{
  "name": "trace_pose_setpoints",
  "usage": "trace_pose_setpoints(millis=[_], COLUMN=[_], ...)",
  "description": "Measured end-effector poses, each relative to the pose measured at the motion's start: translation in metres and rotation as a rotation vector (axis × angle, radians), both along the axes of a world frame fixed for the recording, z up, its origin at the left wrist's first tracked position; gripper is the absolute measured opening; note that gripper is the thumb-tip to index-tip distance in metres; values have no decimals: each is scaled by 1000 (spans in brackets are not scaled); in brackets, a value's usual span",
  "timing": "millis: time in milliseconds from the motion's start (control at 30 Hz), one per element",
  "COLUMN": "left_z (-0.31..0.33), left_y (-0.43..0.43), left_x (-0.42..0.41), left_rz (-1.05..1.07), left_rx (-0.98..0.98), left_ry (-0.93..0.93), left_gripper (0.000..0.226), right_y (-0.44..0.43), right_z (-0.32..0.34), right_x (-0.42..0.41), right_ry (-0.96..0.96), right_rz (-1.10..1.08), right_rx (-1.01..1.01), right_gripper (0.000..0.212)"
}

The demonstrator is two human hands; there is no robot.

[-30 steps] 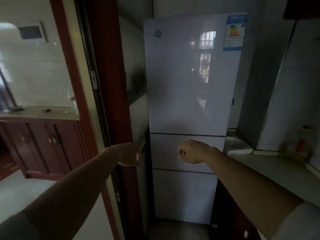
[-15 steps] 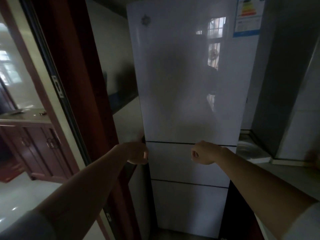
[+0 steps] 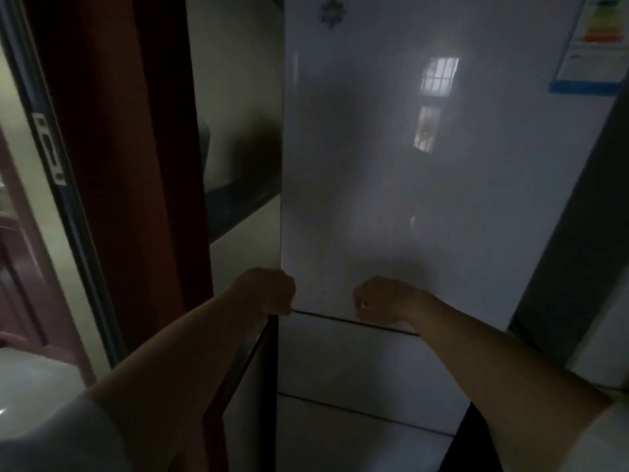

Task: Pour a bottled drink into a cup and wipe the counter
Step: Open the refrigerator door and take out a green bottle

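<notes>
Fridge [image 3: 425,199], tall and white, fills the dim view. A small snowflake mark [image 3: 329,11] sits near the top edge of its big door. A sticker [image 3: 594,46] with a blue bottom band is at the top right corner; its writing is too small to read. The left hand [image 3: 267,291] curls shut on the door's bottom left corner. The right hand [image 3: 381,299] is a loose fist at the bottom edge, holding nothing. No bottle or cup shows.

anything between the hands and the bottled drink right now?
No bottle is visible. The white fridge's upper door is closed in front of both hands. Left hand curls at its lower left corner; right hand is a loose fist near its bottom edge.
</notes>
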State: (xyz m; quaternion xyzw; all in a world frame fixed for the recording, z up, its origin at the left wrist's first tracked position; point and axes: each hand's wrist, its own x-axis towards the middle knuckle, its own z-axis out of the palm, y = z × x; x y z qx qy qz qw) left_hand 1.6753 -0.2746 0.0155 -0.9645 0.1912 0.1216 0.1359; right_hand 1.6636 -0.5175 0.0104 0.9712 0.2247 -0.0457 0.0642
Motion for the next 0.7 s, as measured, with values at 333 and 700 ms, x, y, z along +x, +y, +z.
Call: trace_pose_setpoints(millis=[333,700], left_z=[-9,10], left_y=[21,22], left_x=[85,120], left_rz=[111,410], left_rx=[-113,-847], left_ry=[-70,-182], left_gripper=[55,104], right_y=[56,114], right_z=[7,96], right_x=[88,153], right_ry=[-61,-639], right_rz=[209,689], right_rx=[96,-111], right_gripper=[21,27])
